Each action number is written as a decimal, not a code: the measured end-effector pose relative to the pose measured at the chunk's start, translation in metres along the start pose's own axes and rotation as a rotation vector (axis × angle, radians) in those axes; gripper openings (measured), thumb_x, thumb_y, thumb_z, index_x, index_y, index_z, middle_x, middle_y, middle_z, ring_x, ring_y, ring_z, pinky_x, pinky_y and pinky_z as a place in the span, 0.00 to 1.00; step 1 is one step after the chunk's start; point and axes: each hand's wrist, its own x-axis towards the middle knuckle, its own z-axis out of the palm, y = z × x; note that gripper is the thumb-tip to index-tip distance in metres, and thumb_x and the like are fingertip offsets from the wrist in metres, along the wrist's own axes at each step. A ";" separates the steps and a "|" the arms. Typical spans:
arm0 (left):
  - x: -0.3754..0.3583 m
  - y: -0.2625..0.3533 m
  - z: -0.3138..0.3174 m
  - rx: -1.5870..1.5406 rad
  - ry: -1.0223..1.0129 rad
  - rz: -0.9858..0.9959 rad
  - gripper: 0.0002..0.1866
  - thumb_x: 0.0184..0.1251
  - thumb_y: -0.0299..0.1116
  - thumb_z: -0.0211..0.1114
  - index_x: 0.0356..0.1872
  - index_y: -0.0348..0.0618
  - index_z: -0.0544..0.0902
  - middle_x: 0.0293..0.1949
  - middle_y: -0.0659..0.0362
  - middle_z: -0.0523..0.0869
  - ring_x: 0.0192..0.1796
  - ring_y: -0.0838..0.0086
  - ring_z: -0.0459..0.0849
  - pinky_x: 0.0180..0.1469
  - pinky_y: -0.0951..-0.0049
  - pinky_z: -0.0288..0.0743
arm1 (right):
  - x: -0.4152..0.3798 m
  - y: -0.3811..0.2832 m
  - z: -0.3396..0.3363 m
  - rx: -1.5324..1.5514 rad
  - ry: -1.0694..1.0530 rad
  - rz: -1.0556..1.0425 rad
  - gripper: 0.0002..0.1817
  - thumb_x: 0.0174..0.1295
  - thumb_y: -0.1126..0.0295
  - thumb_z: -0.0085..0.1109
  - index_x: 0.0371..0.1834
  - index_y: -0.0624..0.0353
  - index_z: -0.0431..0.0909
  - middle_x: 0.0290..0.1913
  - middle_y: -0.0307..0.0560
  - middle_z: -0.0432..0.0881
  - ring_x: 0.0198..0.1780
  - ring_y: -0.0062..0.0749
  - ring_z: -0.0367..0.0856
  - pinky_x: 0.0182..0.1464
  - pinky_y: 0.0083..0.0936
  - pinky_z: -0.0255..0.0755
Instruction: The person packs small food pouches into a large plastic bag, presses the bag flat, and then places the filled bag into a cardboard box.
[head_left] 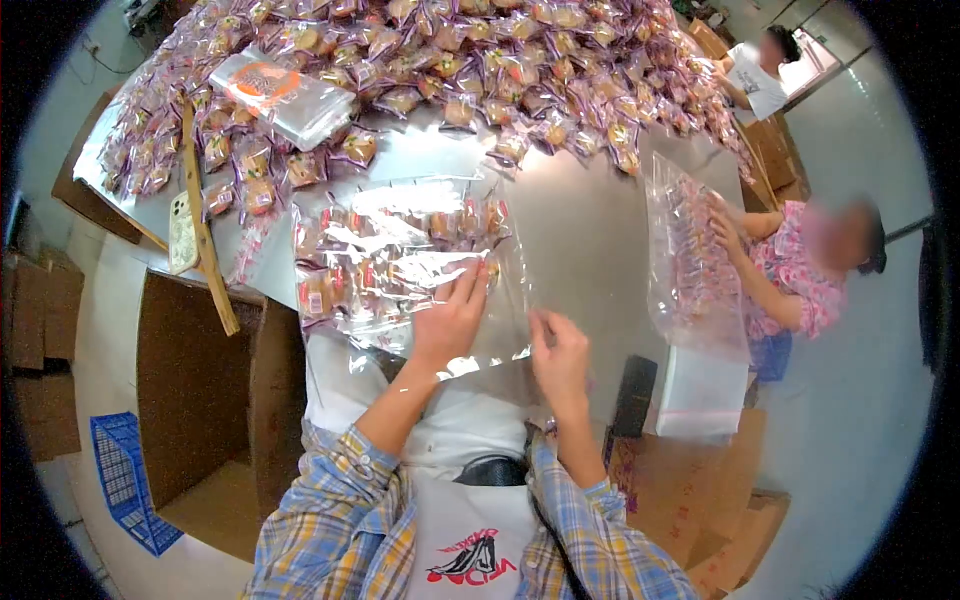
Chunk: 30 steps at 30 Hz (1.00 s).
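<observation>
A large clear plastic bag (345,225) lies at the near edge of the metal table, with rows of small purple-edged food packs inside. My left hand (450,318) rests flat on top of it, fingers stretched out over the packs. At the bag's right edge, my right hand (560,362) is closed in a pinch, thumb and forefinger on the loose film. Glare on the plastic hides some of the packs.
Behind the bag spreads a big heap of packs (450,60), with printed plastic bags (285,98) on it. Left are a wooden strip (203,235), a phone (183,232) and an open carton (200,390). At right, a person (815,235) handles another filled bag (690,250).
</observation>
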 end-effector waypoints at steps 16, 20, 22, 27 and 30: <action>0.019 -0.006 0.009 0.121 0.059 -0.001 0.19 0.63 0.32 0.66 0.55 0.46 0.88 0.60 0.59 0.88 0.58 0.65 0.85 0.68 0.39 0.66 | -0.044 -0.032 -0.002 0.172 -0.021 0.201 0.08 0.69 0.68 0.68 0.39 0.62 0.82 0.29 0.56 0.86 0.28 0.55 0.85 0.29 0.44 0.75; 0.016 -0.004 -0.008 -0.016 -0.104 -0.035 0.27 0.59 0.34 0.69 0.63 0.47 0.84 0.68 0.56 0.82 0.68 0.60 0.80 0.74 0.36 0.61 | -0.033 -0.048 -0.018 -0.069 0.166 -0.140 0.07 0.61 0.69 0.73 0.34 0.57 0.83 0.25 0.46 0.82 0.26 0.47 0.81 0.28 0.38 0.73; 0.011 -0.007 -0.016 -0.039 -0.093 0.017 0.30 0.58 0.33 0.69 0.66 0.47 0.82 0.70 0.55 0.80 0.71 0.57 0.77 0.78 0.36 0.57 | -0.063 -0.049 -0.026 -0.051 -0.034 -0.396 0.08 0.58 0.69 0.74 0.35 0.55 0.83 0.28 0.44 0.82 0.29 0.44 0.81 0.31 0.36 0.74; 0.010 -0.024 -0.037 -0.104 -0.151 0.072 0.24 0.65 0.30 0.64 0.64 0.49 0.84 0.69 0.53 0.81 0.71 0.58 0.77 0.82 0.44 0.52 | -0.083 -0.094 0.019 0.431 -0.588 -0.265 0.34 0.60 0.72 0.67 0.71 0.65 0.69 0.68 0.69 0.71 0.68 0.64 0.71 0.71 0.51 0.66; 0.007 -0.039 -0.051 0.020 -0.107 0.050 0.22 0.66 0.34 0.67 0.62 0.49 0.85 0.68 0.54 0.82 0.71 0.58 0.78 0.81 0.45 0.54 | -0.078 -0.088 0.073 0.285 -0.152 -0.018 0.39 0.61 0.75 0.62 0.78 0.67 0.61 0.76 0.76 0.60 0.76 0.74 0.59 0.79 0.59 0.53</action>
